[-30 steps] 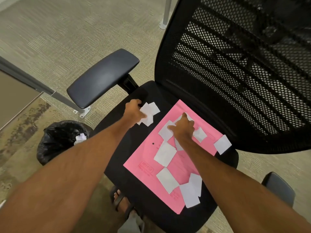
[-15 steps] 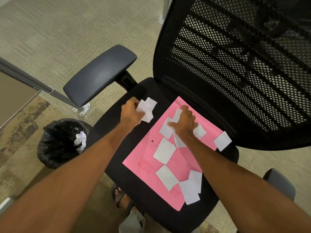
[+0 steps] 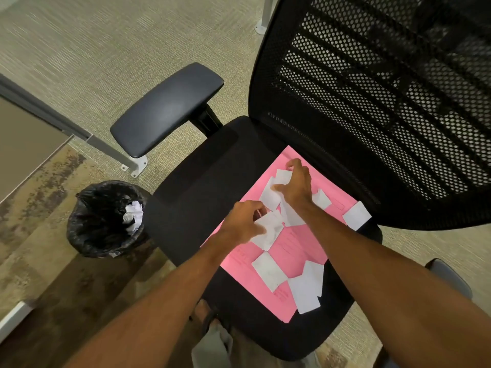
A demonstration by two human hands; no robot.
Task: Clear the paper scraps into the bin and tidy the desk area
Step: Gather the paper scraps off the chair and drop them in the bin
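A pink sheet [image 3: 297,245] lies on the black seat of an office chair [image 3: 202,181], with several white paper scraps [image 3: 268,270] scattered over it. My left hand [image 3: 243,224] is over the sheet's left part, its fingers closed on white scraps [image 3: 269,229]. My right hand [image 3: 297,185] is at the sheet's far part, pinching a few white scraps [image 3: 273,192] together. One scrap [image 3: 357,215] lies at the sheet's right corner. A black-lined bin [image 3: 87,221] stands on the floor left of the chair, with crumpled white paper [image 3: 132,213] inside.
The chair's mesh backrest [image 3: 385,102] rises behind the seat, and its left armrest [image 3: 167,110] juts out above the bin. A desk edge with a metal leg [image 3: 106,147] is at the left. My sandalled foot [image 3: 204,314] is under the seat's front.
My left hand has carried its scraps from the seat's far left corner rightwards onto the pink sheet, close to my right hand. My right hand has gathered scraps together.
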